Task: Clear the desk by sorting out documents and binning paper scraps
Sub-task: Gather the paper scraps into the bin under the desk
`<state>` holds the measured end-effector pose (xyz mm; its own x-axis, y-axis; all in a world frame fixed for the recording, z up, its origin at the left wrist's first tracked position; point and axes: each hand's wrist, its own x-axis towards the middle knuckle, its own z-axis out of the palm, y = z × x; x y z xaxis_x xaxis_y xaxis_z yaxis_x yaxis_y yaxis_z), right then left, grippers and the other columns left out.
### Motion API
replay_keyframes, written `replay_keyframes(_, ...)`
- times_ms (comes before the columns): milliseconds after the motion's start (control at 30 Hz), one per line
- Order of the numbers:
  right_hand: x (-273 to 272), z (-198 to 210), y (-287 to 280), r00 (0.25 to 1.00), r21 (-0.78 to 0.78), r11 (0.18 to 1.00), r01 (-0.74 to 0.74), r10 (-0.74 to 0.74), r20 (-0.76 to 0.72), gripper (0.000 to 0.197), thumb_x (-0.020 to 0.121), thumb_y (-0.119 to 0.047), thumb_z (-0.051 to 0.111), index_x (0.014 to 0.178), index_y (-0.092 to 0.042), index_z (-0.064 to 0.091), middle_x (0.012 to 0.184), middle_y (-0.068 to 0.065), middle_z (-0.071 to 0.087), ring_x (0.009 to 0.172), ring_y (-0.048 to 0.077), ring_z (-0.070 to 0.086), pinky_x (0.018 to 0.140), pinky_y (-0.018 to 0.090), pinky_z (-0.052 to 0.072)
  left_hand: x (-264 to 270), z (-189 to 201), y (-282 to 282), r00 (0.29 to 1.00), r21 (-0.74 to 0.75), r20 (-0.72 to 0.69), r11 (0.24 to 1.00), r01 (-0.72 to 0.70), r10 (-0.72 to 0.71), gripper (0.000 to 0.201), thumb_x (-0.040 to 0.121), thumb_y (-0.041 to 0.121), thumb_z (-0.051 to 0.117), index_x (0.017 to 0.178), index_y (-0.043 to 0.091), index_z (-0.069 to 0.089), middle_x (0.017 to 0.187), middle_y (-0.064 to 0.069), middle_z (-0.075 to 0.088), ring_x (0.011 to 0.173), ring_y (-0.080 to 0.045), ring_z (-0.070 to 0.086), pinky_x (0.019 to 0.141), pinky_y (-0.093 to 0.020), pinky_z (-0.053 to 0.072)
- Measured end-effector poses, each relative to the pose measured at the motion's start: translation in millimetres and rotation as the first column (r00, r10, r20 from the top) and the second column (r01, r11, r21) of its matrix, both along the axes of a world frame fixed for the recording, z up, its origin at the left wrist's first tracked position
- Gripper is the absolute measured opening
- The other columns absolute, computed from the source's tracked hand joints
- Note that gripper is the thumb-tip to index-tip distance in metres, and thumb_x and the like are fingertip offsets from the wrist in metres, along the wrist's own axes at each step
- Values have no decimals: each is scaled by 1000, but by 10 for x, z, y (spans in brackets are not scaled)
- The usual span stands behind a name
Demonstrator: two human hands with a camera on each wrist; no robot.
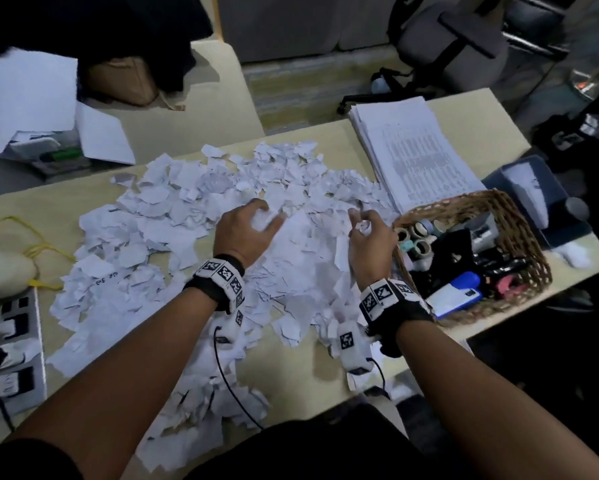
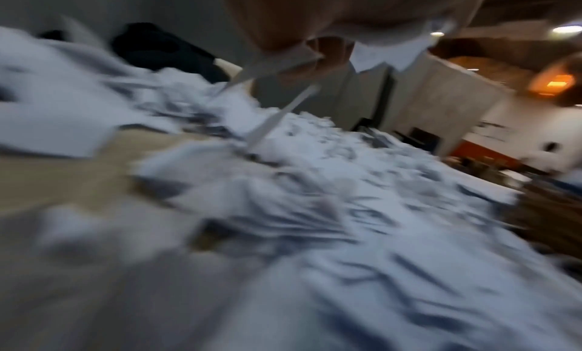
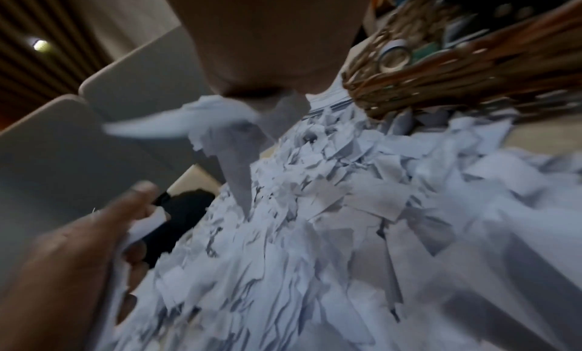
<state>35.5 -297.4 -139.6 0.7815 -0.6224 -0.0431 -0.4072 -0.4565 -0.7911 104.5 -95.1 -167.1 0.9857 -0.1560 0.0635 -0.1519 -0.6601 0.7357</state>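
Torn paper scraps [image 1: 173,216] cover the middle of the tabletop [image 1: 66,199]. Left hand [image 1: 246,230] and right hand [image 1: 369,242] each curl their fingers around a bunch of scraps above the pile. The document stack [image 1: 412,150] lies at the far right edge, touching a wicker basket [image 1: 519,230].

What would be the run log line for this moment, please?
left hand grips paper scraps | right hand grips scraps | documents stacked beside basket

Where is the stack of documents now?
In the head view the stack of documents lies at the far right of the desk, just behind the basket and beside the scraps.
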Motion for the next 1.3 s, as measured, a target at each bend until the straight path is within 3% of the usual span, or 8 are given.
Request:
replay_keyframes(133,-273,50,-304,976,128,969,212,-217,28,46,96,-49,52,75,-10,63,72,6,60,76,19,53,65,25,33,-217,170,-688,988,-63,-68,989,134,-138,30,88,33,62,65,16,55,56,-7,51,62,-33,57,59,-30,44)
replay_keyframes(333,-950,68,-1230,845,392,834,388,-492,211,50,98,-31,55,51,-15,49,49,-3,45,52,12,41,55,27,35,-849,504,-1985,912,-287,-68,883,371,-405,45,91,25,61,55,17,36,49,-5,23,46,-11,31,50,-26,26)
replay_keyframes(633,-2344,-43,-2765,529,740,443,506,-837,139,43,100,-24,54,61,-9,44,40,-4,42,39,9,42,48,18,41,-2258,429,-3864,673,-456,-289,716,529,-681,39,87,29,60,58,4,52,55,-15,53,56,-27,51,55,-34,40)
replay_keyframes(800,-3095,-824,-3351,463,611,369,700,-886,5,45,98,-27,55,56,-13,47,45,-1,46,45,12,44,51,24,40,-2927,-243,-4551,535,-332,-561,764,554,-632,38,90,33,63,64,7,52,63,-9,57,59,-16,50,54,-21,35)
replay_keyframes(967,-3483,-2096,-3639,437,280,363,889,-856,-276,44,95,-34,57,59,-8,56,62,12,63,65,28,60,67,40,50,-3106,-1481,-4949,426,-114,-845,886,450,-324,40,96,41,52,101,4,69,108,-15,69,105,-29,61,84,-26,42)
replay_keyframes(1067,-3580,-2705,-3734,412,135,405,904,-745,-524,40,97,-38,52,87,-3,69,98,22,69,97,38,62,85,37,45,-3012,-2263,-5047,396,-19,-900,926,377,-180,56,93,51,53,116,1,65,121,-19,64,115,-31,58,102,-38,43)
replay_keyframes(1200,-3729,-3357,-3710,520,391,343,854,-563,-642,35,81,-57,60,104,-31,64,118,9,66,108,30,61,92,43,53,-2942,-3307,-5079,263,-10,-958,932,362,-112,97,66,85,42,126,11,61,122,-7,63,112,-31,60,101,-48,46)
replay_keyframes(1300,-3784,-3477,-3664,599,522,301,798,-483,-638,43,84,-48,68,122,-32,54,126,-5,52,114,18,52,98,47,49,-2890,-3149,-5169,203,-21,-972,899,437,-122,96,72,82,35,138,13,49,137,-7,52,124,-31,52,105,-50,43)
